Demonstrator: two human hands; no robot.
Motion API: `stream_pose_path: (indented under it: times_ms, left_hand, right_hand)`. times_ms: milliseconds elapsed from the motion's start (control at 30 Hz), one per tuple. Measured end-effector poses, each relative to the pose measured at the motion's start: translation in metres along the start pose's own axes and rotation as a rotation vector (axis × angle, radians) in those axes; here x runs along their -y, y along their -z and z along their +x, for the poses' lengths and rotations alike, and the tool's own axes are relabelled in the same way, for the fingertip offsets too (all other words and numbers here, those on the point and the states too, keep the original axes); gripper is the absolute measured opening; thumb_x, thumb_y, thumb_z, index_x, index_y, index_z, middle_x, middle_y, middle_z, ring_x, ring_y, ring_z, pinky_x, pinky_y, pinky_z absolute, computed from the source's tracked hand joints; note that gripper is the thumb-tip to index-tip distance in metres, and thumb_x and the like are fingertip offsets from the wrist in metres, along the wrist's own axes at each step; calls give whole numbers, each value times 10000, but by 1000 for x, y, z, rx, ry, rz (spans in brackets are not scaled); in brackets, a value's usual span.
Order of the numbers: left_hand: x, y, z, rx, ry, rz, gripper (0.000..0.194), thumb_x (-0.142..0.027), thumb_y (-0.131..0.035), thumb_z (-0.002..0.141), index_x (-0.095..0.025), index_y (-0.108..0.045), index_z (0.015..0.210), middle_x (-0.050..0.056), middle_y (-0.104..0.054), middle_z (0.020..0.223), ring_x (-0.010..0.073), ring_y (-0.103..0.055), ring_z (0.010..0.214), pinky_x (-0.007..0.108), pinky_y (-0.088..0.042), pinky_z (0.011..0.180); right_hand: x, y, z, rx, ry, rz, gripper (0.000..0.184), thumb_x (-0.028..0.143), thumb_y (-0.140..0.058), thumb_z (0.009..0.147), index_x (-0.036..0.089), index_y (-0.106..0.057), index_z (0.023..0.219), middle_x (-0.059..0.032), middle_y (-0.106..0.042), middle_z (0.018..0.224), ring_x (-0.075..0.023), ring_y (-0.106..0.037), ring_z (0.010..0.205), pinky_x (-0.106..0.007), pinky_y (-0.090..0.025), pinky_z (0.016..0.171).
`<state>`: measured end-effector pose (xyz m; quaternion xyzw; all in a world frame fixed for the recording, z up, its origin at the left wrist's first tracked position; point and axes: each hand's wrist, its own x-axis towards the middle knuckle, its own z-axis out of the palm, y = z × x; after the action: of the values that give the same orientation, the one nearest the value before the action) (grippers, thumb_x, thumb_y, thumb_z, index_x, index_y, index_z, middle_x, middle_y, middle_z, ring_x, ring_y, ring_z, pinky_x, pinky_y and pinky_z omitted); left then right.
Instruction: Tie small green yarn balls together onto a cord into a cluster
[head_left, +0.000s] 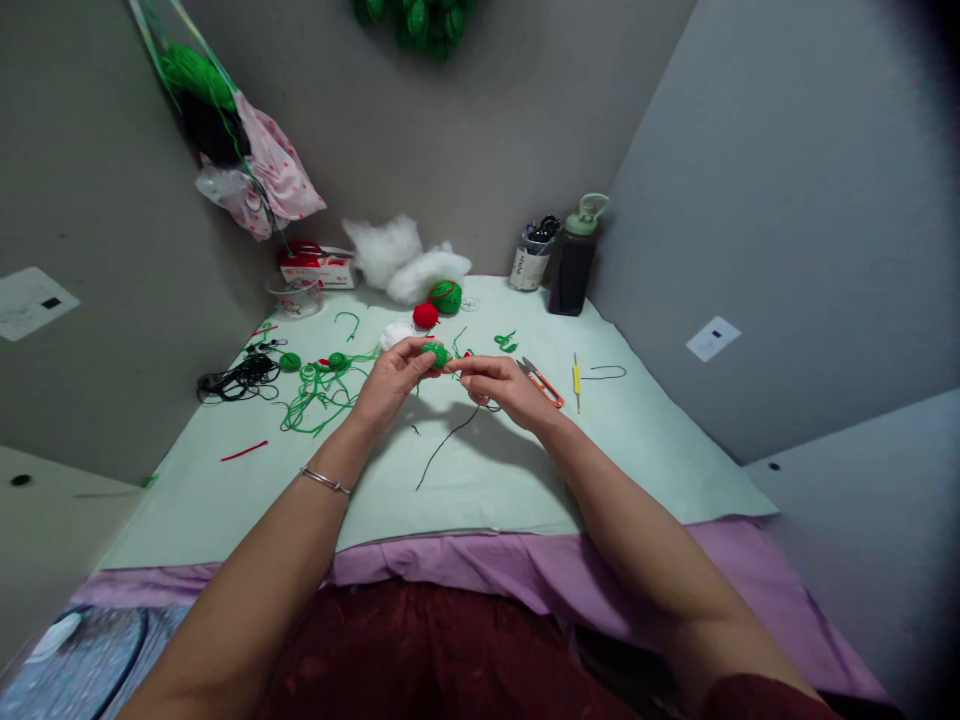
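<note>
A small green crocheted piece is pinched between the thumb and fingers of my left hand, above the middle of the table. My right hand is just to its right, index finger reaching to the piece's right end and the other fingers curled in. What those curled fingers hold, if anything, is hidden. A black thread runs from beneath my right hand toward the front left. Orange-handled thread snips lie right beside that hand, and a yellow-handled crochet hook lies farther right.
Left on the table are tangled green yarn, black cords and a red strand. Behind my hands sit a red yarn ball, a green ball and white stuffing. A dark bottle and pen cup stand at the back right.
</note>
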<state>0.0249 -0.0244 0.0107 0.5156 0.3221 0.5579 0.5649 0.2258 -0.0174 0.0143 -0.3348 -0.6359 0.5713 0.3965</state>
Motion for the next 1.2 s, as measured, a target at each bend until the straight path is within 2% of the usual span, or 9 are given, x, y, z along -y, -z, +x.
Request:
stream_pose_path:
  times_ms: [367,600,767,1200]
  left_hand:
    - [-3,-1,-1,-48,-9,-11,344,-461,-816,781,-190,-712,966,47,-722,953,171,-657,921,332,-485,927]
    - [-1,0,0,-30,-13,-33,366,-448,-844,754,-188,-709,972,47,-712,945,170,-660,912,330,-492,907]
    - [0,1,2,-25,-13,-25,355,-421,-859,729,-201,-705,963,37,-723,928,171,-666,901,333,-503,898]
    - [14,-6,1,-35,-10,17,283,-313,-886,699,-209,-706,892,37,-714,947,173,-658,892,327,-516,868]
  right_hand:
    - [3,1,-2,41,6,-33,332,252,-626,810,183,-780,1096,25,-520,676,-110,-405,626,-275,-327,605]
    - [2,-1,-1,27,9,-28,236,362,-702,813,165,-754,931,8,-580,735,-92,-421,604,-257,-331,578]
    - [1,-2,1,-75,43,-86,265,426,-738,797,168,-736,858,1,-590,740,-99,-435,622,-253,-347,580]
    - [0,-5,2,-18,100,-63,151,288,-674,886,159,-631,821,27,-497,677,-83,-384,592,-225,-293,532]
